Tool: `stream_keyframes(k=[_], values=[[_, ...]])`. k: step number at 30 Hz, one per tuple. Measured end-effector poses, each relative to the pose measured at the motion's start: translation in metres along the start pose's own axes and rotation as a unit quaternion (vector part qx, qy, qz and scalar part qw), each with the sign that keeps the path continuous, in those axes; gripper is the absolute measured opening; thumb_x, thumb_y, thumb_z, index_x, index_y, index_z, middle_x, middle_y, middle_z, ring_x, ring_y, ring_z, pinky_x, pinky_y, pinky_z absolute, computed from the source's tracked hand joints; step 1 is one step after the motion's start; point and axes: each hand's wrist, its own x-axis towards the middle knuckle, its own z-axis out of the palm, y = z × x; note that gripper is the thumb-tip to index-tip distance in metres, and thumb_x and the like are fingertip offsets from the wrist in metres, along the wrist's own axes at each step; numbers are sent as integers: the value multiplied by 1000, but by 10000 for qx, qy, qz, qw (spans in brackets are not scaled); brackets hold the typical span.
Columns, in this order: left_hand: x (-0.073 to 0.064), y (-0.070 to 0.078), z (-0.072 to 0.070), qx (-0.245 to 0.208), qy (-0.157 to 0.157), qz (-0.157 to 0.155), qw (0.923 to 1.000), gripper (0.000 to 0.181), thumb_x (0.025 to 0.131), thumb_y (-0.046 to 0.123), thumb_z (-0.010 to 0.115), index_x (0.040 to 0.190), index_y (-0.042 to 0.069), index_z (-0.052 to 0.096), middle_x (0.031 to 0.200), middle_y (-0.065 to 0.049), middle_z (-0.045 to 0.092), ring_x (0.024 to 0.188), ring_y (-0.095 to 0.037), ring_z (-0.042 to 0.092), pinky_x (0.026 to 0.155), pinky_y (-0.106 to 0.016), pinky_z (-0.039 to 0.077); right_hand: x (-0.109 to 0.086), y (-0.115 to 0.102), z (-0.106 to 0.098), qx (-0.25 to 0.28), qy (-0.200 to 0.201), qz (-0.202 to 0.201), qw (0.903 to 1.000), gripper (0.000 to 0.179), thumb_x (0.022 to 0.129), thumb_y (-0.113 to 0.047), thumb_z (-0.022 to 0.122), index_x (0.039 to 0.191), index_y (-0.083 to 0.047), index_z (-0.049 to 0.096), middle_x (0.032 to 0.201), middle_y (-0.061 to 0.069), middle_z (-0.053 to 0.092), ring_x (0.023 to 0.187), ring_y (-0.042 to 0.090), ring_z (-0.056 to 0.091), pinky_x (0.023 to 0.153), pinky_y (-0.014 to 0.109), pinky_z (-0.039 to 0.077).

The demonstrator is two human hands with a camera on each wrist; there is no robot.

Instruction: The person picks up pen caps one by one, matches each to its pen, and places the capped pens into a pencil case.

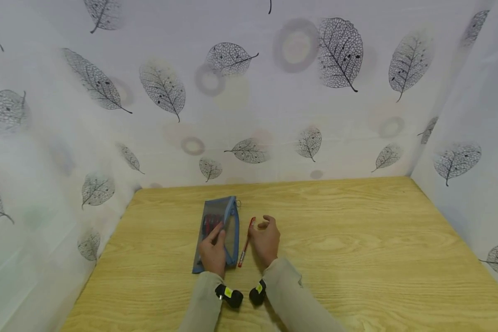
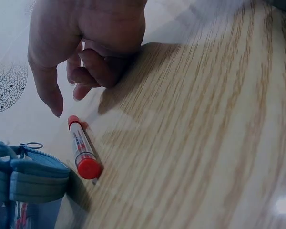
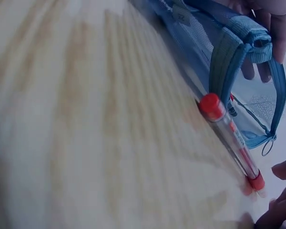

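Observation:
A blue mesh zip pencil case lies on the left part of the table with its zip side gaping. Several dark and red pens show through its mesh. My left hand holds the case by its opening edge, thumb and fingers at the zip. To the right of the case lies a red pen with a clear barrel and red ends, flat on the wood in both wrist views. My right hand hovers beside the pen's far end, thumb and fingers apart with nothing between them.
The wood-grain table stretches away to the right. Pale leaf-print sheeting stands along the back and both sides. A small metal ring hangs from the case's zip end. Black wrist cameras sit on both sleeves.

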Motion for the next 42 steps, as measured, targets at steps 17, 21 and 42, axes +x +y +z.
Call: stream_keyframes(k=[17, 21, 42], values=[[0, 1, 2, 91, -46, -121, 9999, 27, 95, 12, 61, 121, 13, 69, 126, -6, 63, 117, -22, 57, 76, -23, 46, 4, 2, 4, -791, -9, 386, 9961, 48, 73, -8, 79, 114, -4, 54, 92, 10, 66, 77, 24, 62, 65, 38, 52], [0, 1, 2, 86, -42, -130, 9999, 27, 95, 12, 62, 121, 13, 69, 126, -7, 63, 115, -22, 58, 74, -21, 44, 4, 1, 1, -674, -150, 460, 9966, 43, 75, -4, 75, 112, -3, 53, 94, 11, 66, 79, 23, 63, 67, 36, 52], [-1, -1, 4, 23, 38, -73, 10000, 27, 94, 9, 62, 121, 8, 68, 125, -8, 63, 123, -25, 54, 98, -46, 44, 6, 7, -3, 17, 11, 509, 9987, 41, 73, 8, 73, 87, -9, 39, 83, 10, 72, 73, 19, 64, 57, 23, 43]])
